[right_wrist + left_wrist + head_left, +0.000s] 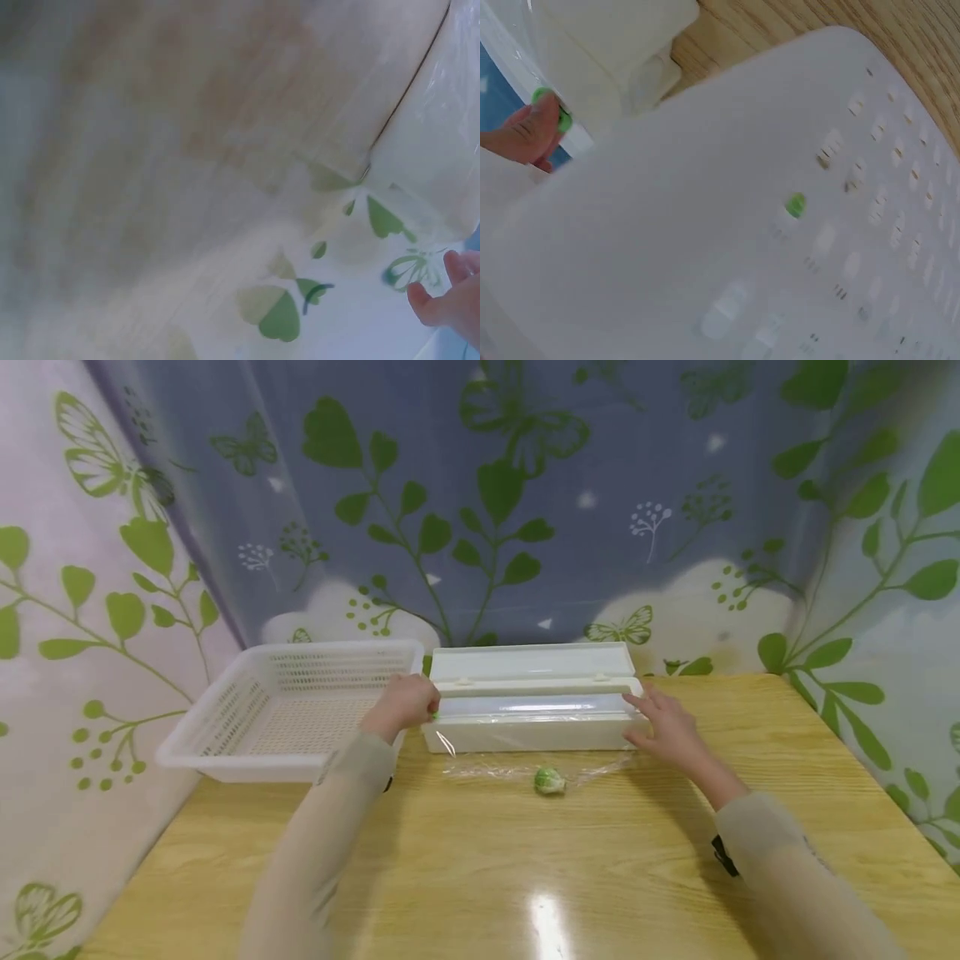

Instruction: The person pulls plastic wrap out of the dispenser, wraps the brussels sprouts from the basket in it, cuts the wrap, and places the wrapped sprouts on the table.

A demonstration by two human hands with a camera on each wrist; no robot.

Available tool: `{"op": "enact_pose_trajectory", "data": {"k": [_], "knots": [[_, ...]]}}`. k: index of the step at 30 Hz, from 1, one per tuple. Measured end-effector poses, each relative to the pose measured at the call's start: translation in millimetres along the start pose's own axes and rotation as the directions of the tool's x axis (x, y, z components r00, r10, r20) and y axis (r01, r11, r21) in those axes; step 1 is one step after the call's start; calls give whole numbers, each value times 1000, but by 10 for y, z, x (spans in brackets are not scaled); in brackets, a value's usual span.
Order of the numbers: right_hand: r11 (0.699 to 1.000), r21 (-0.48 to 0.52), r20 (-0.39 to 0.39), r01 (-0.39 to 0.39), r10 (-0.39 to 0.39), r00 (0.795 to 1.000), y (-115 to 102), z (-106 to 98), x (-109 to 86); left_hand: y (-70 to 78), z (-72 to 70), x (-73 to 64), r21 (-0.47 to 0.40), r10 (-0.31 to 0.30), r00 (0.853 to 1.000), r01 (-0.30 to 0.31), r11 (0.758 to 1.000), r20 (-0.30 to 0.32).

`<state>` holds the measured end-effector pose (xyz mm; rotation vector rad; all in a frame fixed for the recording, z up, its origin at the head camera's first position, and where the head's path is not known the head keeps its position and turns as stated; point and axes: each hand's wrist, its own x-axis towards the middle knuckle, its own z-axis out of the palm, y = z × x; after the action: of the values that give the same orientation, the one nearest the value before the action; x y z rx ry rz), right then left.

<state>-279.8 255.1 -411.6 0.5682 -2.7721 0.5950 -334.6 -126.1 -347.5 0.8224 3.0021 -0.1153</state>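
A white cling film dispenser (532,735) with its lid (532,662) raised lies in front of the curtain, a film roll (517,705) inside. My left hand (407,700) is at its left end, thumb and finger pinching a small green slider (564,120). At the right end is my right hand (666,727), its fingers spread, fingertips right at the box's corner; in the right wrist view its thumb and finger stand apart. Clear cling film (487,770) hangs over the front onto the table, around a small green Brussels sprout (550,781).
A white perforated plastic basket (262,766) stands left of the dispenser, under my left forearm's far side. Behind rises a patterned curtain (420,485) with leaves and butterflies. The wooden table (465,860) reaches toward me.
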Motion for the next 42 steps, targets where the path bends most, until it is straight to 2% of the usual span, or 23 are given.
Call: {"op": "enact_pose_trajectory", "data": {"k": [4, 8, 13, 17, 20, 24, 27, 30, 33, 36, 42], "knots": [[996, -47, -47, 77, -79, 996, -89, 83, -110, 82, 2, -72, 42, -36, 999, 36, 998, 4], [985, -19, -73, 172, -173, 982, -149, 120, -205, 231, 20, -104, 28, -16, 999, 17, 999, -31], [961, 110, -1, 253, -254, 967, -245, 88, -236, 453, 52, -116, -48, 65, 993, -70, 996, -101], [936, 265, 78, 234, -262, 962, -330, 42, -253, 601, 102, -124, -82, 120, 984, -131, 988, -130], [896, 389, 125, 214, -282, 951, -392, 11, -272, 665, 154, -134, -88, 134, 982, -147, 985, -134], [822, 535, 178, 194, -334, 926, -462, -38, -305, 699, 230, -155, -84, 134, 980, -147, 986, -148], [783, 593, 219, 188, -381, 899, -490, -79, -333, 709, 284, -181, -56, 137, 978, -147, 987, -154], [747, 630, 236, 214, -447, 863, -487, -107, -353, 716, 335, -203, -15, 154, 975, -159, 987, -160], [721, 662, 261, 205, -478, 839, -451, -116, -360, 712, 385, -215, 22, 171, 969, -169, 985, -178], [722, 669, 300, 175, -478, 826, -398, -115, -361, 695, 423, -229, 44, 186, 956, -181, 983, -226], [783, 603, 360, 153, -438, 824, -272, -101, -346, 684, 442, -302, 43, 245, 912, -244, 969, -330]]}}
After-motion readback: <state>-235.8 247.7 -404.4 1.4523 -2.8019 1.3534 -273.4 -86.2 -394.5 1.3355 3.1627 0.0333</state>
